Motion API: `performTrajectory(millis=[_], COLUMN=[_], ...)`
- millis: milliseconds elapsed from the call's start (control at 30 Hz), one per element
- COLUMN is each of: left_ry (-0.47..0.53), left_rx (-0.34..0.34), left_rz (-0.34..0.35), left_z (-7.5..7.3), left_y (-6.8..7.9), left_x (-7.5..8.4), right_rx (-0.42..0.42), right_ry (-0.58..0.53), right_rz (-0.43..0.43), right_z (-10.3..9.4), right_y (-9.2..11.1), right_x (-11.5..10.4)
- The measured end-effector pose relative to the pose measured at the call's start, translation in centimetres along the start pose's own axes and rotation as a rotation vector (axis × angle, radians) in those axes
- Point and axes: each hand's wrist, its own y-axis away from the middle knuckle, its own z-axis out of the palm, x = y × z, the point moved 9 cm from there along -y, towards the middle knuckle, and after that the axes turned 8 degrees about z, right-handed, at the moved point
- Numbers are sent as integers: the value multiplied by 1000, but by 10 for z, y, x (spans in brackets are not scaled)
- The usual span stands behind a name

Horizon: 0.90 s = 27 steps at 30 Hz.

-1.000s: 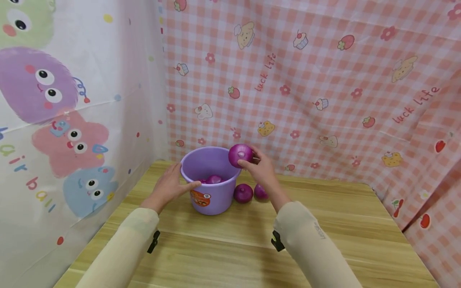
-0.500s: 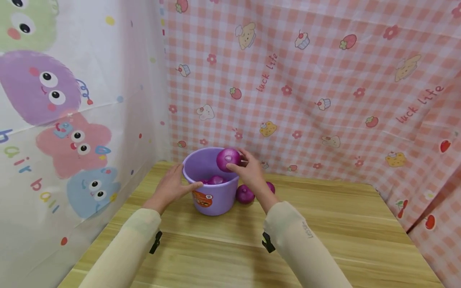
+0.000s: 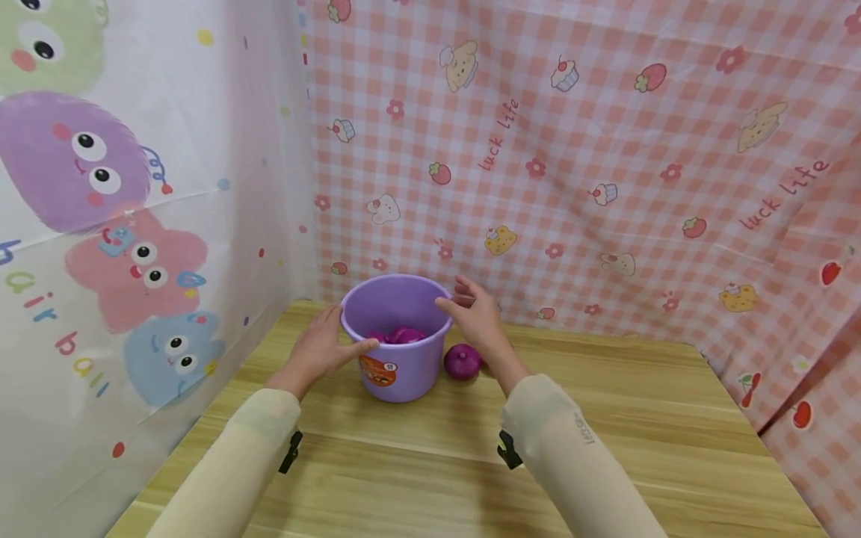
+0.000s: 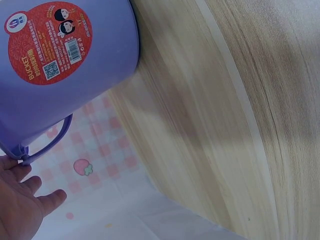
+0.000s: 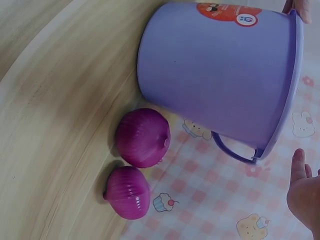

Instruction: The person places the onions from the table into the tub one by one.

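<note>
A purple bucket (image 3: 403,370) with a red label stands on the table, red onions (image 3: 406,335) lying inside it. My left hand (image 3: 319,347) holds its left rim, thumb at the front edge; in the left wrist view some fingers of that hand (image 4: 22,200) spread away near the handle mount. My right hand (image 3: 477,314) is at the right rim with fingers extended and holds nothing. Beside the bucket's right side sits a red onion (image 3: 462,362). Another onion (image 5: 128,192) lies next to it in the right wrist view, mostly hidden behind my right arm in the head view.
The wooden table (image 3: 417,471) runs back to a pink checked cloth (image 3: 572,149) hanging behind the bucket. On the left hangs a white cloth (image 3: 249,224) with cartoon figures. The bucket's handle (image 5: 232,152) hangs down at its back.
My right hand carried a red onion leftward over the bucket and let it go inside. Now the hand is back at the right rim without it. The left hand has stayed at the rim.
</note>
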Motion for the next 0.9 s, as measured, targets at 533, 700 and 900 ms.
performTrajectory(millis=[533,700,900], left_ry=[3,4,-4], left_rx=[8,7,2], left_rz=[8,11,11], left_z=[0,0,-1], left_y=[-2,-2,-1], left_x=[-4,-3,-2], right_rx=[32,54,91], right_ry=[47,83,115], right_rz=[40,64,126], right_z=[-38,-53,-69], right_y=[-10,-11,-16], right_x=[28,43,68])
